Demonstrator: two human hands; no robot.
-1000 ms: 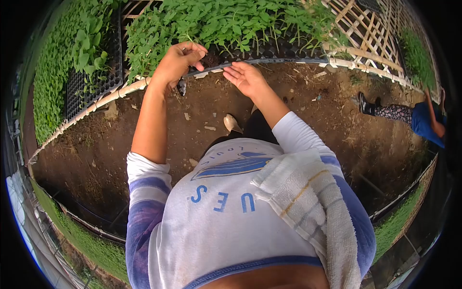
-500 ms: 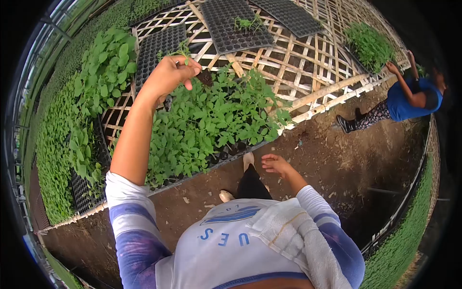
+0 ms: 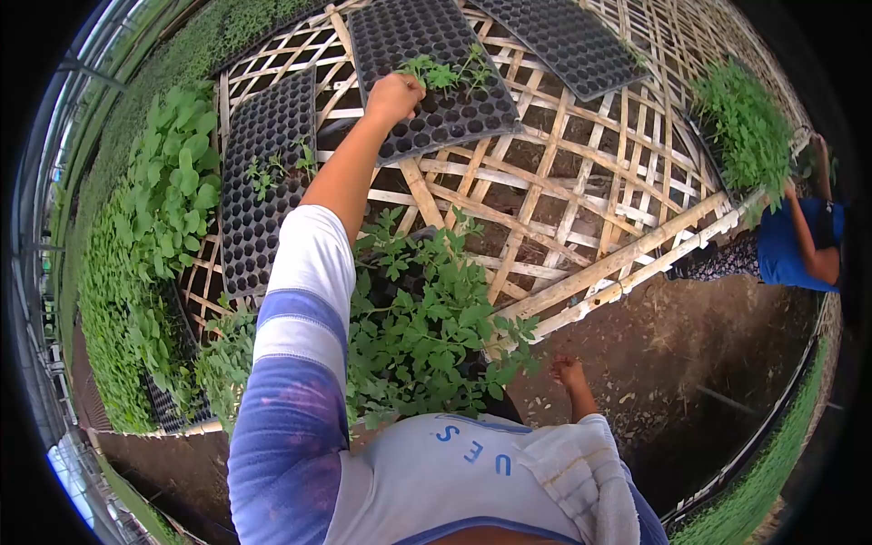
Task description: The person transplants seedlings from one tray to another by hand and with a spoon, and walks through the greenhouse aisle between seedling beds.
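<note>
My left hand (image 3: 397, 98) is stretched far forward over a black cell tray (image 3: 454, 127), its fingers closed at the left end of a few small seedlings (image 3: 445, 75). Whatever those fingers hold is hidden by the hand. Low on the right, my right hand (image 3: 568, 371) hangs over the soil path beside the near seedlings, its fingers bent and too small to make out clearly. Between my arms stands a dense clump of leafy seedlings (image 3: 422, 336) in a dark tray.
A second cell tray (image 3: 263, 182) with a few seedlings lies at the left, a third (image 3: 572, 54) at the back. Under them runs a bamboo lattice bench (image 3: 545, 218). Broad-leaved plants (image 3: 177, 173) grow at the left. A person in blue (image 3: 795, 241) stands at the right.
My left hand has moved forward from above the near seedlings to the far tray. My right hand has drawn back and right. The view has shifted forward over the bench.
</note>
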